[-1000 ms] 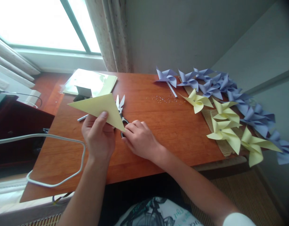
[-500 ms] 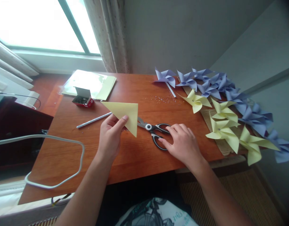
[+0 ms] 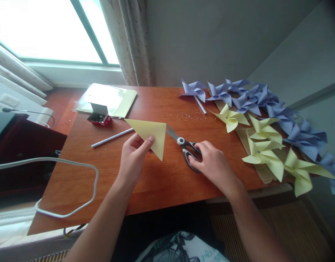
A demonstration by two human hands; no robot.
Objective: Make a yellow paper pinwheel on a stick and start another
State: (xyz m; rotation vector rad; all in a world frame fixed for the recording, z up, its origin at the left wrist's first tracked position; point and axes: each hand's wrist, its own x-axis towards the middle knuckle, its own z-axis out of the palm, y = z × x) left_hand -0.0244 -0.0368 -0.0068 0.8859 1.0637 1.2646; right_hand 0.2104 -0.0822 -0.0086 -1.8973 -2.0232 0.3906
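Note:
My left hand (image 3: 132,158) pinches a yellow paper triangle (image 3: 155,130) between thumb and fingers, holding it above the table. Its long slanted edge faces down and left, and the thumb lies on its face. My right hand (image 3: 215,160) grips the handles of black and grey scissors (image 3: 180,141), with the thumb at the lower loop and fingers at the upper one. The slightly parted blades point up and left, their tips near the triangle's right corner. Beyond the left hand lies a pale paper stick (image 3: 112,137), its right end behind the triangle.
Several yellow pinwheels (image 3: 265,154) and purple pinwheels (image 3: 246,103) cover the table's right side. Small beads (image 3: 193,116) lie scattered near the back. A small red box (image 3: 99,119) stands open before a paper stack (image 3: 126,103). A white cable (image 3: 95,182) loops at left.
My right hand has closed on the scissors' handles, and the scissors have turned so their blades point more upward. The view has shifted slightly; my left hand still holds the triangle.

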